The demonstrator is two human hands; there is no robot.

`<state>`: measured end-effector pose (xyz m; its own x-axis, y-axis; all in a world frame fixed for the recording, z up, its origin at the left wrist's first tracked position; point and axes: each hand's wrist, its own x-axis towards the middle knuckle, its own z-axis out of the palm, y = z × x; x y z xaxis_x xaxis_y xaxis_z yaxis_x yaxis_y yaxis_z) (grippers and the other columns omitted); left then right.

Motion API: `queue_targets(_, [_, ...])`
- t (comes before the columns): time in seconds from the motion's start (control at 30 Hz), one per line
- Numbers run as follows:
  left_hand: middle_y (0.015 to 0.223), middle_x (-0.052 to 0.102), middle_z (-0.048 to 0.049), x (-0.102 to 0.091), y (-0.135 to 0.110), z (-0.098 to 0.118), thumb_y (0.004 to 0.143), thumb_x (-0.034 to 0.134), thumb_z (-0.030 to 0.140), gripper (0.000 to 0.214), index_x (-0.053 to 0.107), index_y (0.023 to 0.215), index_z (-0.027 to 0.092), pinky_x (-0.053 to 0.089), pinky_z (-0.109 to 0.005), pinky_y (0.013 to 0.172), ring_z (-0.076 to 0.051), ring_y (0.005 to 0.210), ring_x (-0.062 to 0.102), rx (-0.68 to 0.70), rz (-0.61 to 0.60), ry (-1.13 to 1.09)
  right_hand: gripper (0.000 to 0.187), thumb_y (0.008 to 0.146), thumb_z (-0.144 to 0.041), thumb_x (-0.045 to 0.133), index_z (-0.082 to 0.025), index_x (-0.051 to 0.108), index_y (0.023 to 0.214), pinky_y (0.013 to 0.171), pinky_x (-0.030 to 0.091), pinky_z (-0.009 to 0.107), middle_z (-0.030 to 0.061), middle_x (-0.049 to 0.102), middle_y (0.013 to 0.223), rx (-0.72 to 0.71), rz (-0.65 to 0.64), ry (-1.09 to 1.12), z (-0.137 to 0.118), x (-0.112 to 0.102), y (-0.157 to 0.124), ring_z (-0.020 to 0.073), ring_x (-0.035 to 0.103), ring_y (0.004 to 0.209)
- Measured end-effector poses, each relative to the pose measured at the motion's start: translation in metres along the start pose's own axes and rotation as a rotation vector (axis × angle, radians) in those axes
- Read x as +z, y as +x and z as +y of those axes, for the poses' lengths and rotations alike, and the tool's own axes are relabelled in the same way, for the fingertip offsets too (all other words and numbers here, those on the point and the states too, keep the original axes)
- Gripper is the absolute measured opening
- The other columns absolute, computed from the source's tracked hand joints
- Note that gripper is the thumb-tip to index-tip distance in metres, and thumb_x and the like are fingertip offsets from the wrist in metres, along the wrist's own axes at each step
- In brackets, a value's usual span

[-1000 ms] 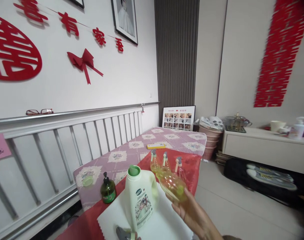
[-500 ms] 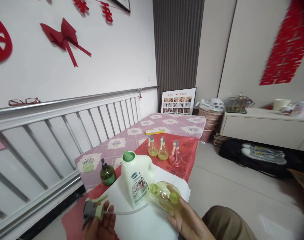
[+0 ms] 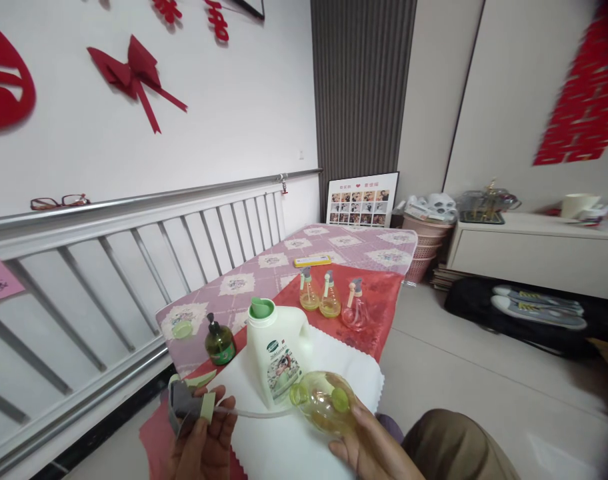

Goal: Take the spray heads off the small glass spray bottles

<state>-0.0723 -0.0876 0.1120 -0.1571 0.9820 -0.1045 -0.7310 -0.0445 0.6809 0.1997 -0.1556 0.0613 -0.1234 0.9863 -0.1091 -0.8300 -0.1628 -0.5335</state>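
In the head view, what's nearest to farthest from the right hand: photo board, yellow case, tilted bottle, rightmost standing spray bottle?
1. Tilted bottle, in the right hand.
2. Rightmost standing spray bottle, ahead on the red cloth.
3. Yellow case, farther, leftward.
4. Photo board, beyond the table.

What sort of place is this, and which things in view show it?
Probably a room in a home, perhaps decorated for a celebration: there is a red bow on the wall, a photo board beyond the table, and shoes near a cabinet.
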Motion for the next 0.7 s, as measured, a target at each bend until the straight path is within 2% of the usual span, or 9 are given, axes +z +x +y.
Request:
queue_targets(0.13, [0.083,0.083,-0.0025,0.003,-0.004,0.01,0.044,0.092,0.024,0.049,0.076,0.089,0.024,0.066,-0.029,0.069,-0.022,0.071,0.078,-0.01,0.063,0.004,0.066,0.081,-0.038,0.078,-0.035,0.05,0.14,0.068,0.06,0.026,0.0058,0.066,0.136,0.002,0.003,-0.006,0.0,0.001,0.0,0.0229,0.069,0.109])
queue_targets(0.27, [0.084,0.083,0.0002,0.003,-0.004,0.015,0.045,0.091,0.02,0.046,0.074,0.088,0.026,0.066,-0.028,0.068,-0.02,0.07,0.078,0.016,0.113,-0.032,0.058,0.082,-0.038,0.077,-0.036,0.055,0.136,0.069,0.059,0.026,0.0036,0.07,0.129,0.0,0.01,-0.017,0.002,0.002,0.0,0.0211,0.071,0.104])
queue_targets(0.37, [0.084,0.083,-0.0016,0.005,-0.007,0.012,0.045,0.093,0.022,0.047,0.074,0.088,0.024,0.066,-0.028,0.068,-0.021,0.072,0.078,-0.008,0.089,-0.008,0.055,0.081,-0.038,0.078,-0.037,0.058,0.132,0.07,0.059,0.027,0.003,0.07,0.13,0.014,0.0,-0.044,0.002,0.004,-0.001,0.0213,0.071,0.104])
queue_targets(0.5, [0.083,0.083,-0.0037,0.013,-0.014,0.008,0.045,0.095,0.03,0.051,0.074,0.091,0.023,0.065,-0.026,0.066,-0.021,0.072,0.078,0.053,0.077,0.033,0.055,0.082,-0.038,0.077,-0.037,0.058,0.133,0.076,0.059,0.029,0.0039,0.069,0.131,0.008,-0.02,-0.095,-0.001,0.01,-0.004,0.0224,0.07,0.107])
queue_targets(0.7, [0.085,0.082,-0.0035,0.02,-0.019,0.006,0.046,0.096,0.032,0.051,0.074,0.091,0.023,0.065,-0.025,0.066,-0.021,0.074,0.078,0.071,0.085,0.041,0.063,0.078,-0.036,0.081,-0.038,0.056,0.136,0.083,0.056,0.033,0.0052,0.065,0.136,-0.017,-0.002,-0.188,-0.002,0.02,-0.006,0.0255,0.068,0.113])
